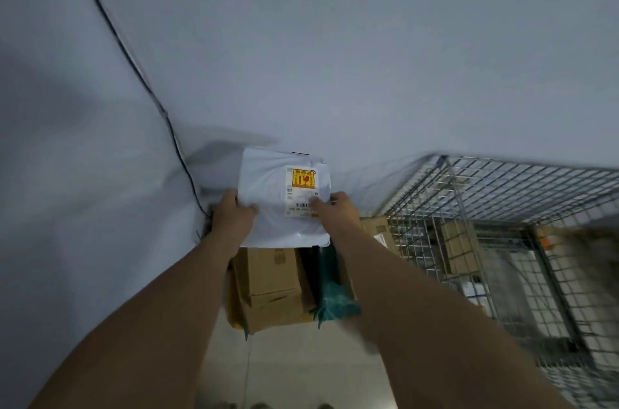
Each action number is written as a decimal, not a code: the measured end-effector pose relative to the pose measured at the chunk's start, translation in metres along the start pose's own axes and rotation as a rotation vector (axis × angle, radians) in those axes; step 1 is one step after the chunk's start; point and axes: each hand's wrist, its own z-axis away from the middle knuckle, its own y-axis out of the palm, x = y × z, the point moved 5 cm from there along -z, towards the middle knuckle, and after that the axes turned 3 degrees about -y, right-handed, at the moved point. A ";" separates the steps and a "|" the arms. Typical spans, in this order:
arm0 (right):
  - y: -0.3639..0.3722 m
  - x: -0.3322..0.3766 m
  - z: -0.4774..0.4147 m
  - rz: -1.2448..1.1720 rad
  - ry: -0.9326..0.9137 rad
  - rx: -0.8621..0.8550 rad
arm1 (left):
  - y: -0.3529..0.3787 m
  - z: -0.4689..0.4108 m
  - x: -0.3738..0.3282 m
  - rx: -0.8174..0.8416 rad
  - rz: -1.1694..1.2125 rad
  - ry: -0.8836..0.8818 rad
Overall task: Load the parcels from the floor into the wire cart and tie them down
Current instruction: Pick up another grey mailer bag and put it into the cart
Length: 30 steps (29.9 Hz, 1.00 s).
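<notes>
Between both hands, a white parcel is held clear of the floor, flat face toward the person.

Grip: the left hand pinches the parcel's left edge, thumb on the front face. The right hand pinches the right edge, thumb laid across the lower part of the label. The fingers behind the parcel are hidden, so how they lie cannot be confirmed.

Orientation: the parcel is close to square. Its slightly longer side runs away from the person, and the hands clamp it across the shorter span.

Key relation: the wire cart lies to the right of the grip, near but not touching. The right hand is the nearer one. The cart's top rim appears about level with the hands, though blur on that side limits certainty. A brown box shows through the mesh inside it.

Below the grip: cardboard boxes and a teal bag lie on the floor, not yet loaded.

Left of the grip: a dark cable runs down the wall.

Assessment: the step in hand is carrying this parcel over to the cart. The move likely calls for a swing rightward, lifting enough to clear the rim. No tie-down is visible.
</notes>
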 end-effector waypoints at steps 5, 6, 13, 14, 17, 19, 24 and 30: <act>-0.086 0.089 0.037 -0.230 -0.003 -0.107 | -0.037 0.051 -0.122 0.007 0.041 0.180; -0.104 0.104 0.045 -0.287 0.004 -0.108 | -0.043 0.064 -0.147 0.016 0.047 0.214; -0.251 0.191 0.124 -0.540 -0.129 -0.163 | -0.053 0.159 -0.311 0.098 0.069 0.470; -0.275 0.197 0.136 -0.561 -0.162 -0.196 | -0.049 0.176 -0.332 0.119 0.076 0.507; -0.352 0.203 0.176 -0.596 -0.256 -0.323 | -0.023 0.229 -0.390 0.207 0.128 0.622; -0.407 0.197 0.205 -0.610 -0.312 -0.420 | 0.000 0.271 -0.427 0.279 0.166 0.695; -0.539 0.150 0.283 -0.540 -0.416 -0.660 | 0.076 0.389 -0.497 0.496 0.154 0.852; -0.683 0.062 0.390 -0.456 -0.422 -0.959 | 0.194 0.537 -0.540 0.727 0.149 0.953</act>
